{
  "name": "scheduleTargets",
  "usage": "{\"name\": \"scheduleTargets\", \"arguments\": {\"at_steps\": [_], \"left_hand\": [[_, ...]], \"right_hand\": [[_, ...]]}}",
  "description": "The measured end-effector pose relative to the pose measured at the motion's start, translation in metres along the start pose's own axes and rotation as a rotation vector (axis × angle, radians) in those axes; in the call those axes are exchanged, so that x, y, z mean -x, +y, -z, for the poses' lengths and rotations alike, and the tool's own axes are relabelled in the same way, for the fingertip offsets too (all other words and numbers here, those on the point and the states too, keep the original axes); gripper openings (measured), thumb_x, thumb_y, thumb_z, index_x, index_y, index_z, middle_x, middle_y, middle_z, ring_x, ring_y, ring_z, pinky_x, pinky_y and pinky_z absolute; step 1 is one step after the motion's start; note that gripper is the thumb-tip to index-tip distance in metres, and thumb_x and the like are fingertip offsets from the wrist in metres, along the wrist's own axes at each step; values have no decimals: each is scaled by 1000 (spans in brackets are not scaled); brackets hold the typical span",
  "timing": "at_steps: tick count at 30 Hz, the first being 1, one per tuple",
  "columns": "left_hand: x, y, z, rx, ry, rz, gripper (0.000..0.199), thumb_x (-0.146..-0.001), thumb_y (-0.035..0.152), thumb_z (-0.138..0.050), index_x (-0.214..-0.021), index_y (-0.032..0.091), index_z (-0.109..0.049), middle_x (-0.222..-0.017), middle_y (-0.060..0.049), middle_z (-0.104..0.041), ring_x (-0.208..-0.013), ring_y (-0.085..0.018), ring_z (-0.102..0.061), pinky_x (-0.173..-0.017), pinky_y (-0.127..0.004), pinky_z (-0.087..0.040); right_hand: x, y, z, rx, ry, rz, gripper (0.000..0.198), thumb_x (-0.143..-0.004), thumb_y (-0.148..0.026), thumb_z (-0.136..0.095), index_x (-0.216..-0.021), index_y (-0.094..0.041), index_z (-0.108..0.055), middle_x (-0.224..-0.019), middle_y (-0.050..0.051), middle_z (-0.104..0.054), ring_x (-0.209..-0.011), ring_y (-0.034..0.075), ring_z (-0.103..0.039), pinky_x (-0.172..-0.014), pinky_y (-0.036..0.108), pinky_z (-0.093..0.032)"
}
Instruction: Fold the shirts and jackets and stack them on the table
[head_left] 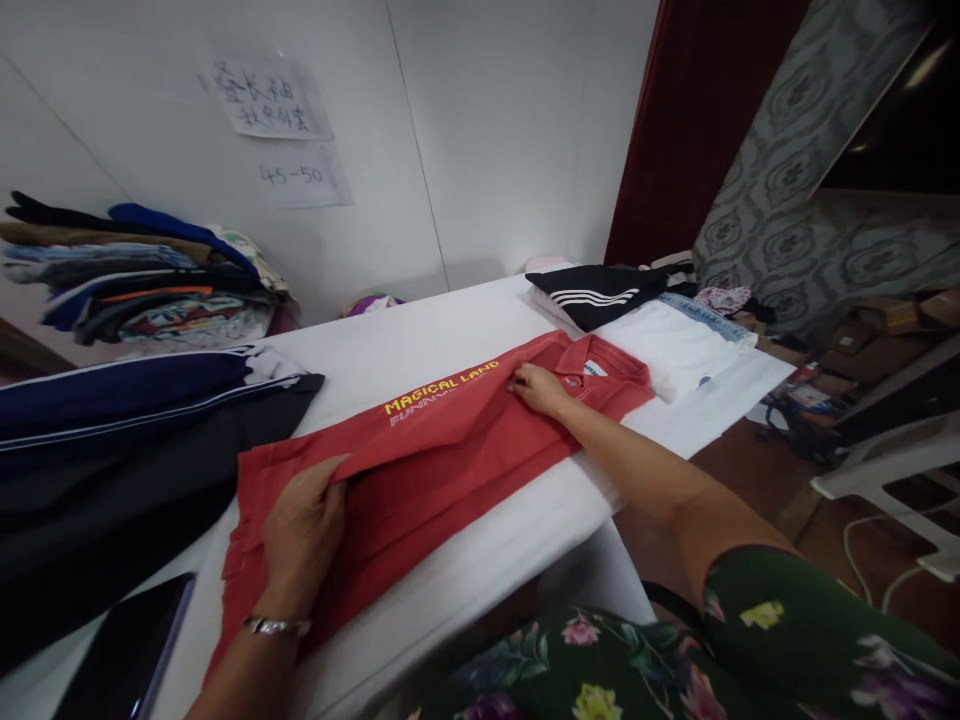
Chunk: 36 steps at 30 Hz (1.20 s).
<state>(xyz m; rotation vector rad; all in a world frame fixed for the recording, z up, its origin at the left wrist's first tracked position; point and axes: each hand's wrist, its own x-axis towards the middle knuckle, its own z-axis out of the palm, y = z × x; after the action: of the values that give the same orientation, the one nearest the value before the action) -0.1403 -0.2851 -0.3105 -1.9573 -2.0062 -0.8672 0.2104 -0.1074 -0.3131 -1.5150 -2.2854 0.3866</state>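
Observation:
A red polo shirt with yellow lettering lies across the white table, its collar toward the right. One side of it is folded over lengthwise, with the printed part on top. My left hand, with a bracelet at the wrist, pinches the folded edge near the hem. Close to the collar, my right hand is closed on the same fold, fingertips pressed together on the fabric. Between the two hands the edge is lifted a little, leaving a shadowed gap beneath.
Dark trousers and a phone lie at the left, before a tall pile of folded clothes. A black striped garment and white clothing sit at the far right end. A plastic chair stands beyond the table.

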Motion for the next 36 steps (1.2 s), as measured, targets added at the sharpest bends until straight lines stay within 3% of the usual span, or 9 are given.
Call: {"name": "scheduleTargets", "arguments": {"at_steps": [4,11,15,20,25,28,32,36], "left_hand": [[6,-1,0,-23,-61,-162,35,-93,30,-39,-110,16,-66,-109,-9,-72,-105,-24,-65,-94,-37,-51],[12,-7,-10,-61,-108,-337,35,-88,22,-44,-115,16,-65,-119,-11,-69,-109,-26,-63,-95,-42,-51],[13,-9,-15,-76,-207,-394,39,-86,21,-44,-119,16,-65,-124,-12,-67,-112,-26,-62,-96,-41,-51],[13,-15,-18,-88,-265,-354,43,-85,22,-42,-121,17,-65,-128,-11,-66,-114,-27,-61,-95,-44,-51],[14,-22,-24,-57,-276,-343,45,-84,27,-42,-121,18,-66,-128,-12,-65,-114,-29,-62,-96,-46,-50],[14,-24,-27,-40,-264,-328,45,-83,29,-43,-120,20,-66,-127,-10,-66,-114,-29,-62,-96,-46,-50],[13,-22,-26,-36,-252,-345,44,-82,29,-44,-118,21,-67,-126,-10,-67,-112,-30,-63,-93,-46,-52],[12,-20,-24,-41,-253,-333,43,-82,29,-43,-115,21,-69,-124,-10,-68,-111,-30,-64,-92,-46,-53]], "right_hand": [[-2,-1,-7,25,-53,-54,20,-88,-28,-62,-103,-19,-72,-115,11,-70,-103,28,-65,-80,31,-49],[-3,9,-7,-23,-1,89,26,-93,-24,-57,-116,-21,-67,-125,6,-66,-112,20,-62,-91,27,-47],[-5,8,-7,43,-55,83,26,-92,-30,-59,-116,-22,-69,-125,8,-66,-112,23,-62,-91,29,-47],[14,20,4,137,-42,145,31,-96,-35,-54,-117,-16,-67,-116,13,-68,-107,24,-62,-92,33,-46],[52,71,32,146,39,183,36,-95,-39,-55,-120,-16,-65,-122,15,-64,-116,25,-56,-99,39,-43],[66,92,42,136,48,198,35,-94,-40,-57,-117,-16,-67,-117,14,-65,-110,24,-57,-97,39,-44],[71,95,40,222,47,137,33,-96,-40,-53,-113,-17,-69,-106,12,-66,-102,23,-58,-91,36,-45],[66,89,36,276,4,64,31,-98,-39,-50,-111,-18,-68,-109,11,-68,-101,21,-60,-86,32,-45]]}}
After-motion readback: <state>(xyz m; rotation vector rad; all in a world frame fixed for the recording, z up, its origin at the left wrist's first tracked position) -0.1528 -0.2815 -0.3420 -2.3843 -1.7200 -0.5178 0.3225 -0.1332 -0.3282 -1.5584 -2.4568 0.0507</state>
